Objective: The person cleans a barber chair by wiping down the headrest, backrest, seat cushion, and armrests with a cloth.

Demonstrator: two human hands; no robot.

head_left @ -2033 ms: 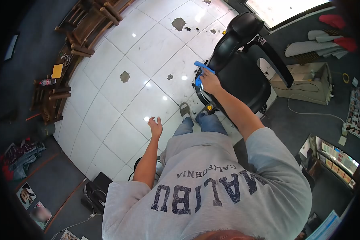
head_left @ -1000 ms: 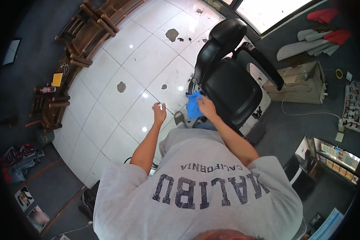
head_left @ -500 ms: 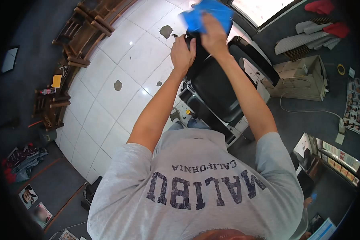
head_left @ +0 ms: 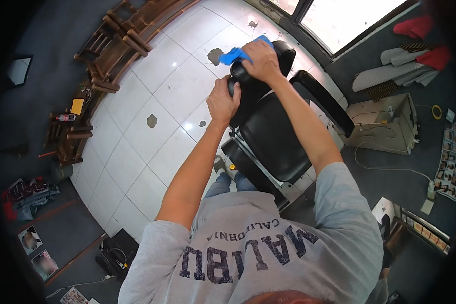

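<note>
A black padded barber chair (head_left: 276,137) stands in front of me, with its backrest and headrest at the far end. My right hand (head_left: 262,61) is closed on a blue cloth (head_left: 234,55) over the top of the headrest (head_left: 285,53). Part of the cloth sticks out to the left of the fingers. My left hand (head_left: 223,101) is wrapped round the near left corner of the backrest, thumb on the right side. Its fingertips are partly hidden behind the padding.
Wooden benches (head_left: 119,45) line the left wall, with a bottle (head_left: 66,117) on one. A cardboard box (head_left: 382,124) stands right of the chair, below hanging striped and red cloths (head_left: 395,68). A black bag (head_left: 117,253) lies at lower left. The tiled floor (head_left: 142,147) has dark broken patches.
My right hand has drawn the blue cloth nearer and lower over the headrest, and the cloth is now more bunched. My left hand stays on the backrest. The view has shifted slightly.
</note>
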